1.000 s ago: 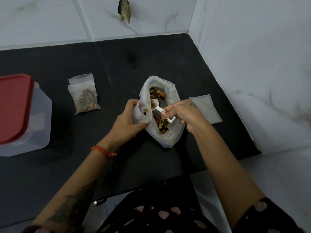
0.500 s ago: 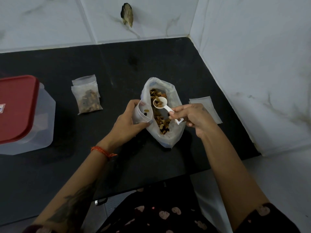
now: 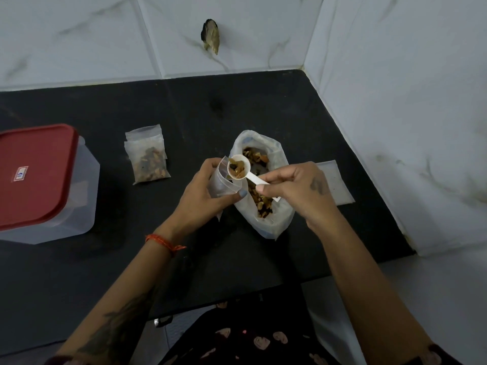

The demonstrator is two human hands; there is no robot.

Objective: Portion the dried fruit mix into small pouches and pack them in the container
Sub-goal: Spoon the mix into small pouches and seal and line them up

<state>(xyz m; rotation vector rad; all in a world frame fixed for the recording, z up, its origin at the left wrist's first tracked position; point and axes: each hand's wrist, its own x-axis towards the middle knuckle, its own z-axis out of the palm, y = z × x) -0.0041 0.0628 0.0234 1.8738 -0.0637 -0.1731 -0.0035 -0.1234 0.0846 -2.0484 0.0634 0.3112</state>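
Observation:
My left hand grips a small clear pouch, holding its mouth open and upright. My right hand pinches the handle of a white scoop heaped with dried fruit, its bowl right over the pouch's mouth. Behind the scoop lies the big open bag of dried fruit mix on the black counter. Two filled pouches lie stacked to the left. The clear container with its red lid on stands at the far left.
An empty flat pouch lies right of the big bag, partly hidden by my right hand. The black counter meets white tiled walls at the back and right. Its front edge runs just above my lap.
The scoop lifted out of the big bag with a load of fruit and moved left to the mouth of the small pouch. My left hand kept holding the pouch.

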